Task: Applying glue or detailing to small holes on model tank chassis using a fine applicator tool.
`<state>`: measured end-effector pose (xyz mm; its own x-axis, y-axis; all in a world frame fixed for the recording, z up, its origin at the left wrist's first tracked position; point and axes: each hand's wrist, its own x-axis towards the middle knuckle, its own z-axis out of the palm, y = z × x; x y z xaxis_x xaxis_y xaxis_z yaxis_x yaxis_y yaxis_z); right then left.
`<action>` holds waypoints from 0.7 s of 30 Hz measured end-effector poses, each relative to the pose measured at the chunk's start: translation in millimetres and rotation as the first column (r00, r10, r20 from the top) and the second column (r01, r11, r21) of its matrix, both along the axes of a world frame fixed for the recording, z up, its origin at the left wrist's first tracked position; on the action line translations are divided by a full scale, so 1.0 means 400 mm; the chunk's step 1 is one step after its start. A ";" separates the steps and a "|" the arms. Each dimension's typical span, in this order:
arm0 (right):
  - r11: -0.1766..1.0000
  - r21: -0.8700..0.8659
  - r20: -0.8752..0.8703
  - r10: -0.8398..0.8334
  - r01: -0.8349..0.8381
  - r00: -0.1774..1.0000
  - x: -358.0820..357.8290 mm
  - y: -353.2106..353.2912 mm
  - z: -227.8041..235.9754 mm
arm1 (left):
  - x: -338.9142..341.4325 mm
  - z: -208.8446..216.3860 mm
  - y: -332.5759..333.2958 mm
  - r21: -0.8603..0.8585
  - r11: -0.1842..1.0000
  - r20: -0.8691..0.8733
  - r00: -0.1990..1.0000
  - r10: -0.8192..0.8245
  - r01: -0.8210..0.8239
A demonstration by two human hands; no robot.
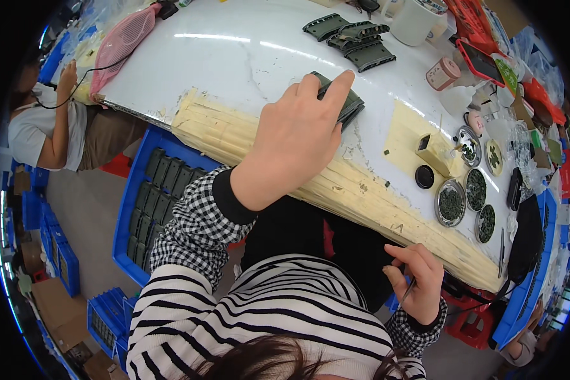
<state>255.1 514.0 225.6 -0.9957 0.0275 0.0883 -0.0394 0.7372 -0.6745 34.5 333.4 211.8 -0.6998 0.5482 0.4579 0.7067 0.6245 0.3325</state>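
My left hand (297,136) reaches over the white table (234,69) near its taped front edge. Its fingers are closed on dark green plastic parts (351,109), partly hidden beneath the hand. At the lower right, my right hand (419,278) is off the table, in front of its edge. The fingers pinch a thin, dark, stick-like tool (409,290), whose exact kind I cannot make out. Beyond my left hand, several similar dark green curved parts (368,56) lie in a loose pile.
Small round dishes of dark green bits (451,201) stand at the right, near a yellow block (438,155) and a black cap (424,177). A red-edged phone (481,63) lies farther back. A blue crate (121,215) holds more green parts. Another person (60,130) sits at left.
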 end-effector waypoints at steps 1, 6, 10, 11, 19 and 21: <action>1.000 -0.002 0.002 -0.002 0.002 1.000 0.001 0.001 -0.003 | 0.005 -0.004 0.008 -0.015 1.000 -0.017 1.000 0.010 -0.010; 1.000 -0.010 0.000 -0.003 0.003 1.000 0.005 0.004 -0.006 | 0.020 -0.007 0.034 -0.018 1.000 -0.055 0.998 0.012 -0.013; 1.000 -0.011 0.001 -0.003 0.003 1.000 0.005 0.005 -0.007 | 0.034 -0.006 0.048 -0.010 0.999 0.012 0.999 -0.037 0.037; 1.000 -0.010 -0.001 -0.003 0.003 1.000 0.005 0.005 -0.007 | 0.034 -0.007 0.050 0.000 0.999 0.006 0.998 -0.054 0.054; 1.000 -0.009 -0.004 0.000 0.000 1.000 0.006 0.002 -0.006 | 0.014 0.010 0.059 -0.141 0.985 0.163 0.983 -0.077 0.101; 1.000 -0.012 -0.001 0.000 0.000 1.000 0.005 0.001 -0.004 | 0.002 0.016 0.065 -0.179 0.979 0.184 0.981 -0.062 0.095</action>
